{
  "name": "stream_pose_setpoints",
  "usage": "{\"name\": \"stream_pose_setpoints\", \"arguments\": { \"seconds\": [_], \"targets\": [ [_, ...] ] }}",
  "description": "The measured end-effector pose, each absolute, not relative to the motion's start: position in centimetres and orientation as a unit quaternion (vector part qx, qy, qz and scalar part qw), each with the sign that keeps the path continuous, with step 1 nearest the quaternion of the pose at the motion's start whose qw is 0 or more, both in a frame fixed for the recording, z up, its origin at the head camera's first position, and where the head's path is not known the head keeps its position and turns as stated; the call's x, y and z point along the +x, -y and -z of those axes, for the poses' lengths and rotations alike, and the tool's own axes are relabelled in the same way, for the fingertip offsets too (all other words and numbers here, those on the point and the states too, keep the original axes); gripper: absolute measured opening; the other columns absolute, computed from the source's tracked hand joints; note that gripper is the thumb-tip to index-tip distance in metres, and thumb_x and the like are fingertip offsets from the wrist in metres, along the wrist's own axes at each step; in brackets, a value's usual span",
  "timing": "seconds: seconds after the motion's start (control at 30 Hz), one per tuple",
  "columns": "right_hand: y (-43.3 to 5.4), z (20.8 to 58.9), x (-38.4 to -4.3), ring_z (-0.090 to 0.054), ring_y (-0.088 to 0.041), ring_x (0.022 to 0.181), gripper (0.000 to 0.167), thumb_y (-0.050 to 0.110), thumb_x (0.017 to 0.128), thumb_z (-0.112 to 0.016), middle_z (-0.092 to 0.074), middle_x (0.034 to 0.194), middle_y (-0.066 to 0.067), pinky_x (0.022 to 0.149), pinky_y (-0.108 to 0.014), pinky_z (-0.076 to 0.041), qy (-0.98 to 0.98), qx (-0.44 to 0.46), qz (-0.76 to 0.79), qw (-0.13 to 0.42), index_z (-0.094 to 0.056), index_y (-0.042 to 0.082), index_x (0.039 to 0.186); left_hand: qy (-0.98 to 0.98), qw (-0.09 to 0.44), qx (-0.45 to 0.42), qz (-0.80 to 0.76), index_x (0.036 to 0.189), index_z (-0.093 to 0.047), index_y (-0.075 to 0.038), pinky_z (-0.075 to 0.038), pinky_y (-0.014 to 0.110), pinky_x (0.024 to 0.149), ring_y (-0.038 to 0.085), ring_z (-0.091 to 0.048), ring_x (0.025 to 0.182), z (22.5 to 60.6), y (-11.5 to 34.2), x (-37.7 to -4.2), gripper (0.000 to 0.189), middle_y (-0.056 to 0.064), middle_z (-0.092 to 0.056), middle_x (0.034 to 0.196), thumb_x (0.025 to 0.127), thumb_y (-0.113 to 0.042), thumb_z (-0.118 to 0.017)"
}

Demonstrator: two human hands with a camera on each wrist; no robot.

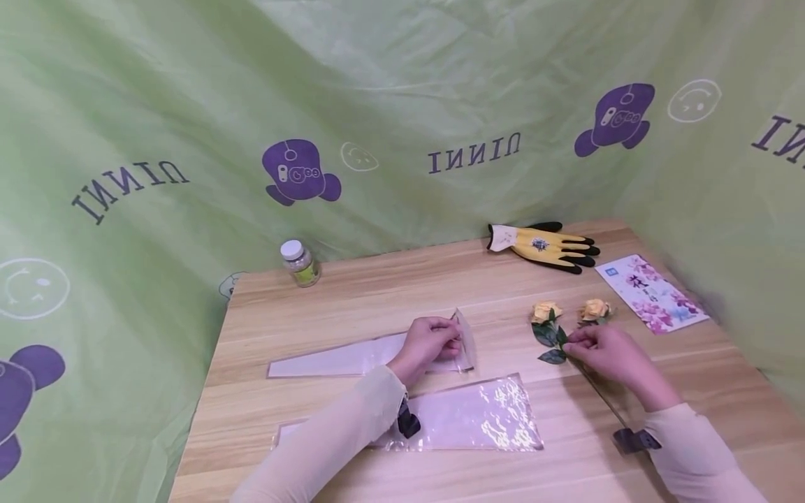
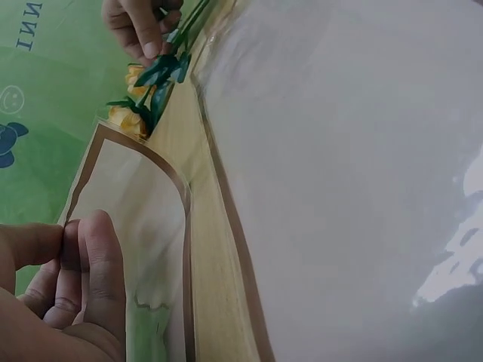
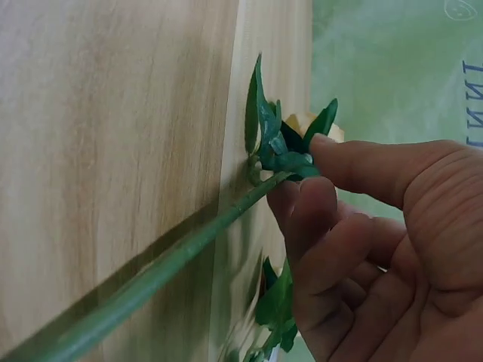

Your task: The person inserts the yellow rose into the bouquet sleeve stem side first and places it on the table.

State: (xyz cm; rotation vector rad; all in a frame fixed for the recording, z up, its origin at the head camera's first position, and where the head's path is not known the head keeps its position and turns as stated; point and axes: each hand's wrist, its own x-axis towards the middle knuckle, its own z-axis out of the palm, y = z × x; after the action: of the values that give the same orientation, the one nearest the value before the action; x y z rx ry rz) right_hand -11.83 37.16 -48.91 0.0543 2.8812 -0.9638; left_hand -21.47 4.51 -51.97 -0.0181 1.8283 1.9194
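Note:
My left hand point(image 1: 432, 346) pinches the wide end of a clear tapered flower sleeve point(image 1: 339, 358) with a brown border, its mouth edge lifted off the table. In the left wrist view, thumb and fingertips meet on the edge of that sleeve point(image 2: 139, 173). To the right, my right hand point(image 1: 606, 353) pinches the green stem of a yellow artificial rose point(image 1: 545, 312) just below its leaves. The stem point(image 3: 173, 264) slants back under the wrist in the right wrist view. A second yellow rose point(image 1: 593, 309) lies beside it, its stem partly hidden by the hand.
Another clear sleeve point(image 1: 465, 419) lies flat nearer me, partly under the left forearm. Along the back are a white-capped jar point(image 1: 300, 264) and a yellow and black work glove point(image 1: 544, 246). A floral card point(image 1: 653, 293) lies at the right edge. Green curtain point(image 1: 402, 84) surrounds the table.

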Motion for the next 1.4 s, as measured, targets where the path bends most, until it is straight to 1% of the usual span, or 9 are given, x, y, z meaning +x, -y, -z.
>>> {"name": "stream_pose_setpoints", "arguments": {
  "seconds": [0.23,0.37,0.47,0.57,0.63,0.8,1.0,1.2,1.4],
  "targets": [
    [-36.6,48.9,-12.4,-0.059,-0.018,0.070,0.023,0.018,0.092,-0.073,-0.066,0.079,-0.001,0.066,-0.040,-0.056,-0.954,0.008,0.290,0.074,-0.073,-0.005,0.096,-0.667,0.247,-0.006,-0.703,0.106,-0.072,0.002,-0.065,0.031,0.067,0.014,-0.069,0.064,52.1,-4.4,-21.4,0.014,0.015,-0.072,0.084,0.094,-0.006,-0.072],
    [-36.2,48.7,-12.5,-0.056,-0.018,0.068,0.020,0.020,0.093,-0.072,-0.064,0.077,0.000,0.061,-0.035,-0.052,-0.952,0.009,0.294,0.082,-0.072,0.000,0.092,-0.666,0.248,-0.009,-0.703,0.105,-0.073,0.001,-0.065,0.032,0.068,0.014,-0.069,0.064,52.0,-4.2,-21.4,0.014,0.015,-0.073,0.083,0.093,-0.006,-0.073],
    [-35.7,47.8,-12.5,-0.055,-0.018,0.064,0.025,0.022,0.095,-0.071,-0.063,0.077,-0.005,0.053,-0.029,-0.051,-0.921,0.025,0.378,0.094,-0.070,-0.003,0.100,-0.665,0.253,-0.011,-0.703,0.106,-0.073,0.001,-0.065,0.034,0.071,0.015,-0.070,0.066,51.9,-4.2,-21.5,0.016,0.016,-0.073,0.085,0.093,-0.006,-0.074],
    [-35.3,46.4,-12.8,-0.057,-0.017,0.063,0.033,0.024,0.098,-0.070,-0.065,0.081,-0.011,0.049,-0.026,-0.053,-0.849,0.046,0.519,0.083,-0.064,-0.006,0.112,-0.665,0.256,-0.010,-0.702,0.108,-0.072,0.001,-0.065,0.033,0.073,0.016,-0.071,0.068,51.9,-4.2,-21.6,0.016,0.016,-0.073,0.086,0.093,-0.006,-0.073],
    [-34.8,45.3,-13.1,-0.060,-0.016,0.065,0.028,0.020,0.098,-0.070,-0.068,0.084,-0.012,0.051,-0.024,-0.055,-0.772,0.054,0.631,0.050,-0.064,-0.004,0.112,-0.663,0.257,-0.013,-0.703,0.109,-0.072,0.001,-0.065,0.032,0.072,0.016,-0.072,0.069,51.9,-4.2,-21.7,0.016,0.016,-0.073,0.087,0.093,-0.005,-0.072],
    [-32.7,43.8,-14.2,-0.070,-0.015,0.073,0.003,0.003,0.097,-0.068,-0.073,0.086,-0.008,0.057,-0.021,-0.061,-0.536,0.046,0.839,-0.083,-0.065,0.003,0.096,-0.656,0.266,-0.013,-0.707,0.108,-0.072,0.002,-0.065,0.031,0.071,0.016,-0.071,0.068,51.8,-4.3,-21.8,0.016,0.016,-0.073,0.089,0.093,-0.002,-0.071],
    [-30.7,45.0,-15.6,-0.072,-0.019,0.074,0.016,0.005,0.093,-0.075,-0.072,0.087,-0.010,0.054,-0.023,-0.061,-0.469,0.080,0.851,-0.224,-0.059,0.002,0.092,-0.638,0.276,-0.012,-0.719,0.106,-0.071,0.002,-0.065,0.031,0.070,0.017,-0.071,0.066,52.1,-4.4,-21.7,0.014,0.017,-0.073,0.089,0.092,0.001,-0.070],
    [-29.8,46.4,-15.9,-0.073,-0.020,0.073,0.021,0.007,0.089,-0.079,-0.073,0.086,-0.013,0.054,-0.026,-0.062,-0.515,0.118,0.796,-0.295,-0.062,-0.005,0.095,-0.631,0.276,-0.013,-0.725,0.103,-0.071,0.002,-0.065,0.031,0.069,0.019,-0.072,0.066,52.2,-4.4,-21.7,0.013,0.019,-0.072,0.087,0.091,0.001,-0.072],
    [-29.6,47.2,-15.7,-0.073,-0.021,0.072,0.023,0.005,0.088,-0.079,-0.072,0.084,-0.016,0.057,-0.028,-0.063,-0.526,0.113,0.780,-0.320,-0.062,-0.009,0.095,-0.633,0.278,-0.012,-0.723,0.104,-0.071,0.001,-0.065,0.032,0.070,0.019,-0.072,0.066,52.2,-4.5,-21.7,0.013,0.019,-0.072,0.087,0.091,0.002,-0.072]
  ]
}}
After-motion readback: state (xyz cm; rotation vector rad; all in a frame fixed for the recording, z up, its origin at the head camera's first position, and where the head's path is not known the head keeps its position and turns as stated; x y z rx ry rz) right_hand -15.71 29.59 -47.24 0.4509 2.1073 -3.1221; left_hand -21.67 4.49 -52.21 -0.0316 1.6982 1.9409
